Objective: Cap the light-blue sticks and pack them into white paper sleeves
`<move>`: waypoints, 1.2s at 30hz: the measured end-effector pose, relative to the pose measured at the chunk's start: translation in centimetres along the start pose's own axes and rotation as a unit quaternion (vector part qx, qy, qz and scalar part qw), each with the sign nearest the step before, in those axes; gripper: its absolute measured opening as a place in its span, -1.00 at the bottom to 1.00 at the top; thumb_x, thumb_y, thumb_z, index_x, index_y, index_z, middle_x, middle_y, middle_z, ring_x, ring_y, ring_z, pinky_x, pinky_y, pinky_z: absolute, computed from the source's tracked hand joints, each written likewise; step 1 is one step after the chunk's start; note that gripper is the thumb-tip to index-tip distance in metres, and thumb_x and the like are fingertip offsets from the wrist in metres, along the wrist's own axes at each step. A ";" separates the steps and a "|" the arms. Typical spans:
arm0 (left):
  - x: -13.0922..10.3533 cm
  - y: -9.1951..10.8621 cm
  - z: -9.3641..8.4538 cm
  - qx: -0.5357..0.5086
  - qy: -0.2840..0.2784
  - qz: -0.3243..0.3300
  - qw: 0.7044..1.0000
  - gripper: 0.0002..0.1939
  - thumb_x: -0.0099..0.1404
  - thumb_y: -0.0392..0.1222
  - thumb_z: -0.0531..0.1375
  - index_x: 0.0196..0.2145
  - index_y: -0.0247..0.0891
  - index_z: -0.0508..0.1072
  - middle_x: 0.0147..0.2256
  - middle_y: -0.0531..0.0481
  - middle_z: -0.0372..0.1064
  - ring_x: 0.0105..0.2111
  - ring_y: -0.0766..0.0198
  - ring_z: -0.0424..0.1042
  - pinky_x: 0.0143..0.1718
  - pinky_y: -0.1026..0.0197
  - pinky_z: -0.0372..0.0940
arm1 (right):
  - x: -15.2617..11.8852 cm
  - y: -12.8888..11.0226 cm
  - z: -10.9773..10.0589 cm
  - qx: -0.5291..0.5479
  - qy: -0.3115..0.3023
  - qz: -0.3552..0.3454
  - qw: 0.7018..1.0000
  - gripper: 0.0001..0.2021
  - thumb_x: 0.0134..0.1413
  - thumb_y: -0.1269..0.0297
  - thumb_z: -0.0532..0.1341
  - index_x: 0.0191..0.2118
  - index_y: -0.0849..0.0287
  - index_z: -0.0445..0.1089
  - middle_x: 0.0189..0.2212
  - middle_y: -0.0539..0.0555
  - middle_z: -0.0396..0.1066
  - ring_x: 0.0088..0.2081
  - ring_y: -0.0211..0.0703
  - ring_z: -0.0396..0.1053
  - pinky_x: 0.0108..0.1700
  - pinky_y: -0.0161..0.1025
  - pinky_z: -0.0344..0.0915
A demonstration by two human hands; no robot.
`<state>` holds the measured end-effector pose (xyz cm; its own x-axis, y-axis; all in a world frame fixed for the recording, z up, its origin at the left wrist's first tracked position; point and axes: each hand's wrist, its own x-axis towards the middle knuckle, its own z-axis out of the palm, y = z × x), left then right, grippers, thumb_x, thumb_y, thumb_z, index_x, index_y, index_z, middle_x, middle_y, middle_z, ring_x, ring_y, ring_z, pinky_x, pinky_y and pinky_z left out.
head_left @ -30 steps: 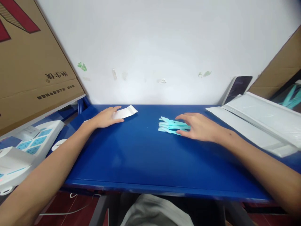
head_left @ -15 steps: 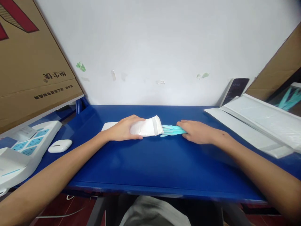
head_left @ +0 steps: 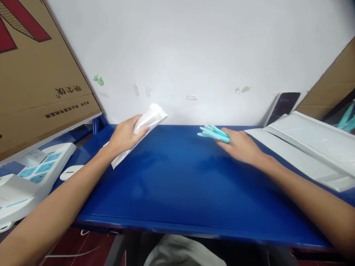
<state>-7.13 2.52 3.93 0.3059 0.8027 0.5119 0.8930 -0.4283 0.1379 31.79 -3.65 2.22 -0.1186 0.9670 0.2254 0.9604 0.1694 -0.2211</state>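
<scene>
My left hand (head_left: 124,133) is closed round a long white pouch (head_left: 150,117), raised and tilted over the far left of the blue table. The pouch's upper end points right and its lower end shows below my wrist. On the far right side, my right hand (head_left: 240,145) grips a bundle of slim teal strips (head_left: 213,133). Their free ends point left and fan out slightly; their exact kind is hard to make out. Pouch and bundle are well apart.
The blue table (head_left: 177,184) meets a white wall. A power strip (head_left: 47,171) and a white earphone case (head_left: 70,171) lie left, below a cardboard box (head_left: 41,81). To the right are flat white packets (head_left: 318,140) and a phone (head_left: 283,107) leaning upright.
The pouch and the teal bundle were almost touching at the middle; now they are apart. My left hand has moved left and tilted the pouch up; my right hand has moved right and away.
</scene>
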 end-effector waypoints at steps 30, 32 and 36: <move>-3.0 7.3 1.8 -0.109 -0.181 0.218 0.953 -0.41 0.42 0.15 0.12 0.26 -0.22 0.28 -0.06 -0.18 0.40 -0.11 0.04 0.42 -0.12 0.10 0.32 | -0.7 -5.0 0.0 -0.226 -0.102 -0.123 0.961 -0.84 0.28 0.28 0.07 -0.17 0.14 0.38 -0.22 0.18 0.55 -0.31 0.05 0.50 -0.47 -0.20 -0.14; -3.0 7.7 2.1 -0.140 -0.194 0.201 0.950 -0.37 0.38 0.18 0.16 0.27 -0.21 0.28 -0.05 -0.18 0.38 -0.10 0.04 0.41 -0.10 0.08 0.32 | -0.7 -6.2 -0.3 -0.199 -0.116 -0.139 0.963 -0.82 0.26 0.35 0.08 -0.11 0.13 0.38 -0.23 0.17 0.55 -0.32 0.02 0.51 -0.48 -0.21 -0.12; -3.3 8.2 2.5 -0.164 -0.197 0.158 0.954 -0.25 0.35 0.28 0.16 0.31 -0.23 0.23 -0.01 -0.21 0.33 -0.09 0.00 0.39 -0.09 0.03 0.33 | -0.4 -7.5 -1.3 -0.176 -0.129 -0.153 0.964 -0.82 0.20 0.35 0.12 -0.10 0.12 0.39 -0.32 0.16 0.54 -0.39 -0.01 0.49 -0.49 -0.22 -0.08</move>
<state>0.00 -2.53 1.23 0.7007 0.6780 0.2222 0.6042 -0.7295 0.3207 24.96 -5.50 4.99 -0.4242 0.9052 -0.0238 0.8916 0.4222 0.1636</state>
